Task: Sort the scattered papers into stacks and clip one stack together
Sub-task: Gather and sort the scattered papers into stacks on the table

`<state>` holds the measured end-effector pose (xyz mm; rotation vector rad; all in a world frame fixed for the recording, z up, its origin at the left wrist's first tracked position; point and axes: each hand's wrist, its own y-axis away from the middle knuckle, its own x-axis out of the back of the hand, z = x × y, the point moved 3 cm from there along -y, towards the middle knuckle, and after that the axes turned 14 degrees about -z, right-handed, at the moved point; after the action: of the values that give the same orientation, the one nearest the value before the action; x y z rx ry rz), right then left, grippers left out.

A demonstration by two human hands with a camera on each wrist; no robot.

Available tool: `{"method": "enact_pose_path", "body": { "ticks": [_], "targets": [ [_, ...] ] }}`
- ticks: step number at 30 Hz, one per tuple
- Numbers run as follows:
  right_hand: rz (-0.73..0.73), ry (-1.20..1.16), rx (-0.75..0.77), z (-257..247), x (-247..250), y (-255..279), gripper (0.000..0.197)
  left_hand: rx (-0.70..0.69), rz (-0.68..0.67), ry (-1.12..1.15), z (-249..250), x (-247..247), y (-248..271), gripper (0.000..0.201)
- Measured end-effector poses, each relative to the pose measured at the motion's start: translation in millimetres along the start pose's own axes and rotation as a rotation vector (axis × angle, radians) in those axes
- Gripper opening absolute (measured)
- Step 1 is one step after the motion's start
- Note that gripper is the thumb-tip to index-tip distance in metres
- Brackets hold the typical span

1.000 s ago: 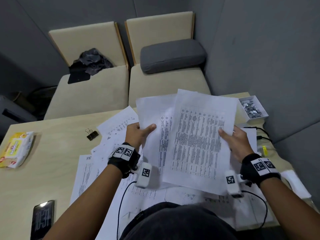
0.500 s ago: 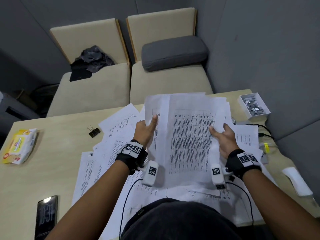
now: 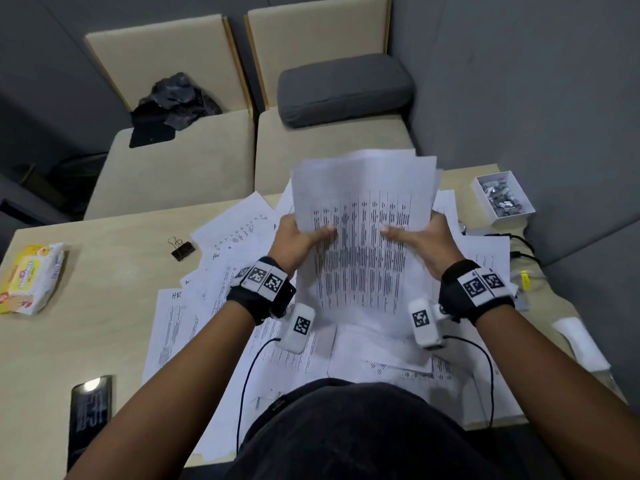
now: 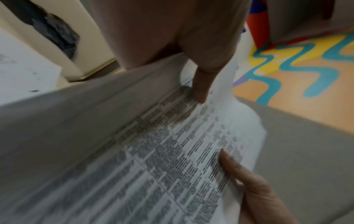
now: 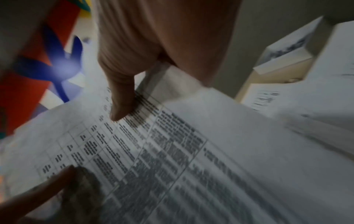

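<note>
Two thumbs press the printed face of the held stack (image 3: 363, 237), fingers curled behind; left hand (image 3: 298, 242) and right hand (image 3: 420, 239) grip its side edges, holding it upright above the loose papers (image 3: 194, 327) on the table (image 3: 86, 306); top edges are uneven; a slackened grip would likely spill sheets; the binder clip (image 3: 181, 249) lies left of the stack.

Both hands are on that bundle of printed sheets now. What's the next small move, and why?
Probably tap the bundle on the table to square it. The left hand and right hand grip its sides upright, but the top edges look fanned and uneven. The black clip lies untouched to the left, so clipping should likely wait until the edges line up.
</note>
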<state>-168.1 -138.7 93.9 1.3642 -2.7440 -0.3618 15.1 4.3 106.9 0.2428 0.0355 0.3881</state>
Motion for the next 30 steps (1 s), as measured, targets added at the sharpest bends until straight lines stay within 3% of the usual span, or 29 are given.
{"method": "enact_pose_path", "body": {
  "ticks": [5,8,9,12,14,17,20,23,26,30],
  "targets": [
    [0.098,-0.057,0.099,-30,-5,3,0.051,-0.218,0.026,0.217,33,12,7,0.026],
    [0.077,-0.033,-0.026,-6,-11,2,0.082,-0.105,0.012,0.199,9,14,9,0.029],
    [0.065,-0.022,-0.066,6,-14,1,0.083,-0.043,-0.004,0.141,-7,12,8,0.029],
    [0.068,0.037,-0.101,32,-22,0,0.032,0.046,-0.058,-0.036,-47,6,7,0.022],
    [0.082,0.051,-0.105,40,-23,-2,0.027,0.013,-0.052,-0.114,-57,3,4,0.013],
    [0.083,0.149,-0.138,53,-9,-6,0.026,0.014,0.043,-0.253,-50,8,-4,0.015],
    [0.142,0.338,-0.313,86,29,-4,0.038,0.065,0.167,-0.364,-44,31,-9,0.026],
    [0.292,0.407,-0.547,124,66,15,0.048,0.116,0.18,-0.528,-50,61,-5,0.011],
    [0.313,0.405,-0.712,160,80,27,0.061,0.299,0.126,-0.71,-74,83,6,0.018],
    [0.328,0.245,-0.73,186,72,17,0.084,0.521,-0.02,-0.812,-130,95,16,0.022]
  ]
}}
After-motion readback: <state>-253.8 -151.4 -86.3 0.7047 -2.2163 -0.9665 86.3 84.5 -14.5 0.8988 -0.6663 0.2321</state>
